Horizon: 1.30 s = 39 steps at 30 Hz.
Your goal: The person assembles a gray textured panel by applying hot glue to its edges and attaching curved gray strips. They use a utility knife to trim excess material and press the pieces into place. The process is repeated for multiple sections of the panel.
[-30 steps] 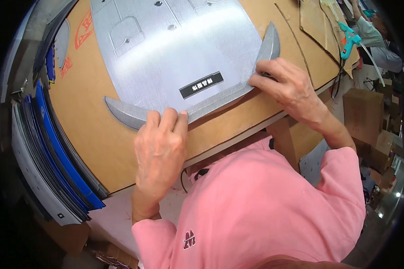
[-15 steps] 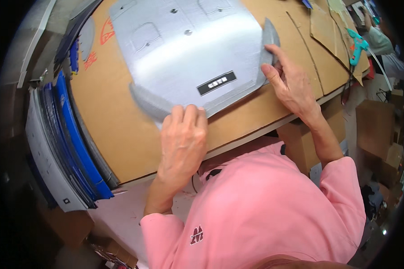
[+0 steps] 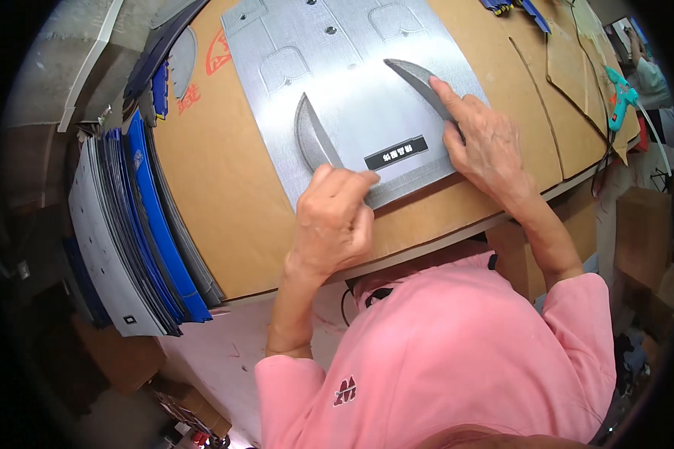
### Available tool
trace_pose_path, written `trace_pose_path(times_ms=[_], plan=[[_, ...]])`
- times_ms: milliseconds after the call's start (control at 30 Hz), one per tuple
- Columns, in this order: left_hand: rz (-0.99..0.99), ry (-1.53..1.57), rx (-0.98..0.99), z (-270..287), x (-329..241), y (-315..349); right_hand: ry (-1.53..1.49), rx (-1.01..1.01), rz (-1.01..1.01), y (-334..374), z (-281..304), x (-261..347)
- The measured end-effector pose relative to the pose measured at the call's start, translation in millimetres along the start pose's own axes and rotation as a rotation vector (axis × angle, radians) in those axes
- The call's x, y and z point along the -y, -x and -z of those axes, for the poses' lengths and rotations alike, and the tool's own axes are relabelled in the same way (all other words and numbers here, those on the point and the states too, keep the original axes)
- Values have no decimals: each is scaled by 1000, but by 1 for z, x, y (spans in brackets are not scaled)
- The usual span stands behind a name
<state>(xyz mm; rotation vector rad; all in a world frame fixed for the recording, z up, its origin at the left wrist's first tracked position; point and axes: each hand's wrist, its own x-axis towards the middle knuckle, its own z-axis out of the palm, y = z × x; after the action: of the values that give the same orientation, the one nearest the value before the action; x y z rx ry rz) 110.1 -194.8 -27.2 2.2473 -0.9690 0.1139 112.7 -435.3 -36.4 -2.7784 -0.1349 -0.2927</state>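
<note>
A silvery grey sheet (image 3: 333,82), marked with pocket outlines and round studs, lies on the table with a black label (image 3: 395,153) near its close edge. Two darker curved flaps rest over it: the left flap (image 3: 312,135) and the right flap (image 3: 419,84). My left hand (image 3: 335,217) is closed, its curled fingers at the lower end of the left flap by the sheet's near edge. My right hand (image 3: 487,144) has its index finger along the right flap and its thumb at the inner side. Both flaps' lower ends are hidden under my hands.
Brown cardboard (image 3: 225,224) covers the table. A stack of blue and grey sheets (image 3: 146,224) stands at the left edge. To the far right are a teal glue gun (image 3: 621,97) and part of another person (image 3: 651,82). Cardboard boxes (image 3: 640,232) stand below on the right.
The two curved flaps have swung from the sheet's side edges inward over its face. My right hand has shifted with its flap, and my left hand's fingers have turned rightward.
</note>
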Motion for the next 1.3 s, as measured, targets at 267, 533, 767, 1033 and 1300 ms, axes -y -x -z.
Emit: trace_pose_path(times_ms=[267,533,767,1033,1300], plan=[[680,57,-401,-24,-21,-2,-116,25,32,6,3,6],[546,-253,-206,-32,-19,-12,-529,12,32,7,15,-24],[506,-324,-356,-40,-23,-13,-165,-479,-776,68,76,-139],[517,-351,-302,-34,-29,-16,288,-636,-779,63,99,-287],[433,-177,-117,-10,-17,7,-224,-575,-652,27,108,-277]])
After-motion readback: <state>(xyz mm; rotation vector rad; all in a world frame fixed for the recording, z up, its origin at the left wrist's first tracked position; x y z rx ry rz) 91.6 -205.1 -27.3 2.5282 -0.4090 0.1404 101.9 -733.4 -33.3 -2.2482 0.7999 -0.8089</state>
